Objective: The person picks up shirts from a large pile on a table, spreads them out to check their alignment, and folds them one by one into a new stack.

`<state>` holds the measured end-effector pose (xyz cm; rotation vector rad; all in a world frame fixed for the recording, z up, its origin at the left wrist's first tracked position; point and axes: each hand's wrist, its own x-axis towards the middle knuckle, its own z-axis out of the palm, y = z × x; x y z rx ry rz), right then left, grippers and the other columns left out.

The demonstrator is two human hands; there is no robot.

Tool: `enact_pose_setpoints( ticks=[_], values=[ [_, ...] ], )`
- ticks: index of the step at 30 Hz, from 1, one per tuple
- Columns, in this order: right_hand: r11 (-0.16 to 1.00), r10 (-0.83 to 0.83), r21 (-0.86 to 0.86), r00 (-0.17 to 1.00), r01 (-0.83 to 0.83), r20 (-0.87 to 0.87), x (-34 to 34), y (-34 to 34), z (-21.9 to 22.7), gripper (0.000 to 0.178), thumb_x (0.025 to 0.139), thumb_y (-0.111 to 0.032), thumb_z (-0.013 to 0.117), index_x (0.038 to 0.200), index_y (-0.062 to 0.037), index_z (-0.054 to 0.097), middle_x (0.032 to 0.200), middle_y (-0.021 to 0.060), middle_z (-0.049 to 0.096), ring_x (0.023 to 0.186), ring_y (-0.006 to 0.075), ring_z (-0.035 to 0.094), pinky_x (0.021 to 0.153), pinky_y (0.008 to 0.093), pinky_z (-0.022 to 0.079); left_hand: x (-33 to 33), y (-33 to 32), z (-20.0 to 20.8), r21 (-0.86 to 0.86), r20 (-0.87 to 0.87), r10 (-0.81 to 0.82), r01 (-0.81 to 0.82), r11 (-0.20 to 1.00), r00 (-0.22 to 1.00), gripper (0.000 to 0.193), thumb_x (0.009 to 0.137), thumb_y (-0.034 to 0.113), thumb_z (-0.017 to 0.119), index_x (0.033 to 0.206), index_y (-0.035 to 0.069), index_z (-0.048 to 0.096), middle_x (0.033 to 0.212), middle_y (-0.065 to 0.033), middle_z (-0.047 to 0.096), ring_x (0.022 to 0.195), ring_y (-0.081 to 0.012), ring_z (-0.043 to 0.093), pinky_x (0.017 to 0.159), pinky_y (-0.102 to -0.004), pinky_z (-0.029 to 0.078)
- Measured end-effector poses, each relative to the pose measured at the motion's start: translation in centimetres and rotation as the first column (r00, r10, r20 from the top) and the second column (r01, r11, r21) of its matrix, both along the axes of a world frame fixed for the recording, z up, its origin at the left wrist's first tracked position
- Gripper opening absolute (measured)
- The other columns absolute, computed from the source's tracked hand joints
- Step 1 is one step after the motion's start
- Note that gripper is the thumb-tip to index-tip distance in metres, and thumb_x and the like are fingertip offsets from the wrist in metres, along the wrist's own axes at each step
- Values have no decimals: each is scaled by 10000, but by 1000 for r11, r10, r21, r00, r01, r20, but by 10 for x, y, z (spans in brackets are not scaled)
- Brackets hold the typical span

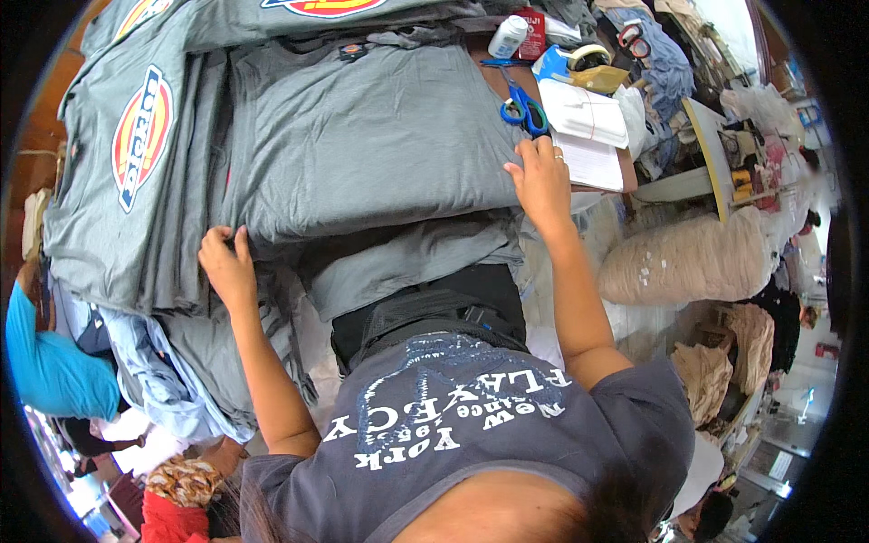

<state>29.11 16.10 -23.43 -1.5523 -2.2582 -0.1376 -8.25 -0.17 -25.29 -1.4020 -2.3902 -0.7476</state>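
A plain grey T-shirt (380,136) lies spread before me, its collar label at the far end and its near edge hanging toward my body. My left hand (228,267) is closed on the shirt's near left corner. At the shirt's right edge, my right hand (541,181) holds the cloth between thumb and fingers; a ring is on one finger. Under the near edge, more grey cloth (407,262) droops over my lap. Beside the shirt on the left lies a stack of grey T-shirts (100,226) with a printed oval emblem.
Blue-handled scissors (525,110) lie beyond my right hand, near white papers (584,118), a white bottle (508,38) and a tape dispenser (579,63). A large wrapped beige bundle (683,258) stands at the right. At the left is another person in a turquoise top (54,362).
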Motion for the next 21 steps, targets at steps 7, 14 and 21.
enact_pose_setpoints(
  ticks=[7,14,21],
  values=[
    [856,10,-431,843,-285,-538,24,0,48,210,733,-154,638,834,-21,510,687,76,547,564,158,553,516,278,430,-18,-27,57,92,490,-110,75,993,865,171,809,182,570,837,53,462,597,-71,486,476,-160,474,458,-270,357],
    [852,154,88,85,-517,-984,56,13,129,182,798,-194,604,905,-70,526,672,-27,519,520,40,465,452,175,347,-31,-21,151,745,459,-519,7,667,721,129,839,195,543,819,72,510,628,24,460,469,-39,363,432,-149,254],
    [853,298,157,218,-497,-929,103,15,211,189,782,-180,613,931,-81,555,743,-33,527,544,25,418,469,170,334,-76,-35,238,748,346,-508,95,657,788,219,847,272,533,989,105,543,771,-20,519,603,-56,454,511,-176,351]
  ],
)
